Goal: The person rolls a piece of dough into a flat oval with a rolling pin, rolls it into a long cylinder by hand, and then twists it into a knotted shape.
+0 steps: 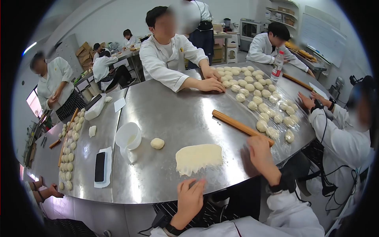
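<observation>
A flattened sheet of dough (198,158) with a ragged front edge lies on the steel table in front of me. My left hand (190,200) is just below that edge, fingers apart and reaching toward it, holding nothing. To the right, my right hand (263,157) overlaps the near end of a wooden rolling pin (237,125). Motion smears its fingers, and I cannot tell whether they grip the pin. A round dough ball (157,143) sits left of the sheet, beside a clear plastic measuring cup (128,135).
Many dough balls (256,93) lie at the right, some under plastic film. A bottle (278,66) stands behind them. A phone (100,167) rests at left near a row of dough balls (70,158). One person (169,59) works opposite; another person's hands (312,100) are at right.
</observation>
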### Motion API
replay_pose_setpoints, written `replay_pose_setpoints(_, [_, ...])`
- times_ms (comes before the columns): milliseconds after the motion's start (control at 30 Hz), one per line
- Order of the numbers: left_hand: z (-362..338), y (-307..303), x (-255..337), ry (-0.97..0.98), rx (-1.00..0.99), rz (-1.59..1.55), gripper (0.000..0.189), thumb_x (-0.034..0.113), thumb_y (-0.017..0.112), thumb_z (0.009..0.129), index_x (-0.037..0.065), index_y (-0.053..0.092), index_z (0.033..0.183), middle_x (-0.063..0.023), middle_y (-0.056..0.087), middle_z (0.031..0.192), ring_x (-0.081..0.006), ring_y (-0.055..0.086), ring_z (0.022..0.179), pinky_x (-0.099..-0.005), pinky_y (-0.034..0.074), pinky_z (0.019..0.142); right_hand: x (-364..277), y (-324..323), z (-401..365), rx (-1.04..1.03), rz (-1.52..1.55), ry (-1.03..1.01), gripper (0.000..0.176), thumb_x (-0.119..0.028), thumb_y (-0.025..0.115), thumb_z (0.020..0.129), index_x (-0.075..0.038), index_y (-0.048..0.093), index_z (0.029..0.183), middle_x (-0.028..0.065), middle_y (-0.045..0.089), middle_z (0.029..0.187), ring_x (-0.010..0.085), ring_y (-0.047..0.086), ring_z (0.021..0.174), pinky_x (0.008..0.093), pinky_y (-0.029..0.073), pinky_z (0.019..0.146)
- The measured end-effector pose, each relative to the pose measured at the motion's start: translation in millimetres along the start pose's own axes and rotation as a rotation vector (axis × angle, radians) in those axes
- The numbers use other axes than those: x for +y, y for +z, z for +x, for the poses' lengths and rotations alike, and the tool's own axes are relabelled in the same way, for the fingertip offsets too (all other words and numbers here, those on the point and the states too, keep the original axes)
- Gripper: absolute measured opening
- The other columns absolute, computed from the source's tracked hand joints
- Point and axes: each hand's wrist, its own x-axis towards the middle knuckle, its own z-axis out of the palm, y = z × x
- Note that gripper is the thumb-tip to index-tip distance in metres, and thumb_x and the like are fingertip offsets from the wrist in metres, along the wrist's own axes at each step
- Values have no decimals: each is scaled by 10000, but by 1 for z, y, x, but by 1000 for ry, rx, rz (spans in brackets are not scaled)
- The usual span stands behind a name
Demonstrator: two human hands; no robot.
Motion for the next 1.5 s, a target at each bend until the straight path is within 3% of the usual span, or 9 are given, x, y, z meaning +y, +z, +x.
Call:
replay_pose_setpoints(367, [24, -63, -14, -30, 133, 115, 380, -7, 589, 761, 40, 649, 1133, -91, 639, 1213, -275, 553, 1134, -502, 312, 1030, 70, 43, 29, -128, -326, 39, 402, -68, 648, 789, -5, 572, 1179, 150, 579, 1046, 326, 534, 995, 437, 438, 867])
replay_pose_setpoints(533, [16, -92, -36, -126, 240, 171, 416, -47, 537, 753, 33, 653, 1144, -125, 613, 1250, -331, 528, 1141, -490, 318, 1019, 13, 0, 23, 0, -207, -179, 422, -3, 546, 780, -9, 554, 1202, 128, 582, 1056, 307, 541, 985, 402, 436, 857])
replay_pose_setpoints(567, [16, -91, -36, -146, 171, 116, 518, -44, 520, 769, 43, 594, 1274, -144, 541, 1370, -365, 474, 1252, -526, 292, 1071, -4, 0, 19, -21, -114, -254, 428, -4, 546, 777, -10, 552, 1205, 124, 581, 1061, 304, 542, 987, 399, 436, 858])
replay_pose_setpoints(700, [23, -56, -23, 22, -122, 391, 636, 160, 581, 907, 82, 360, 1498, -143, 323, 1565, -383, 265, 1452, -580, 173, 1167, -59, 3, 14, -186, -3, -478, 425, -31, 553, 791, -4, 541, 1215, 115, 582, 1092, 291, 546, 1006, 391, 438, 885])
replay_pose_setpoints(800, [28, -41, -40, -3, -161, 419, 665, 309, 616, 917, 73, 372, 1488, -139, 326, 1562, -379, 263, 1450, -580, 181, 1162, -60, 22, 14, -236, 38, -508, 401, -63, 566, 820, -11, 541, 1217, 120, 569, 1119, 291, 548, 989, 391, 439, 895])
replay_pose_setpoints(900, [25, -25, -57, 6, -207, 407, 727, 376, 636, 898, 61, 360, 1492, -145, 311, 1568, -371, 246, 1457, -581, 175, 1165, -58, 34, 9, -270, 82, -402, 410, -115, 580, 847, -26, 536, 1244, 148, 537, 1241, 307, 536, 1080, 415, 427, 931])
replay_pose_setpoints(1100, [28, -26, -60, -27, -289, 343, 769, 365, 620, 911, -27, 301, 1490, -200, 295, 1550, -392, 212, 1461, -547, 146, 1188, -55, 24, -18, -205, -224, -229, 534, -283, 597, 922, -48, 474, 1385, 141, 360, 1527, 377, 270, 1433, 631, 259, 1080])
replay_pose_setpoints(1300, [54, -24, -80, 44, -347, 255, 815, 394, 595, 924, -87, 247, 1484, -259, 286, 1534, -401, 220, 1462, -521, 156, 1196, -37, 39, -2, -368, -70, -123, 692, -541, 524, 935, -71, 440, 1436, 126, 309, 1569, 394, 203, 1464, 754, 200, 1044])
replay_pose_setpoints(1500, [109, -18, -116, 30, -445, 243, 768, 393, 518, 972, -95, 222, 1486, -269, 291, 1539, -392, 236, 1462, -483, 177, 1204, -27, 62, 69, -405, -188, -79, 675, -595, 455, 949, -124, 461, 1433, 141, 338, 1556, 418, 219, 1460, 781, 207, 1028])
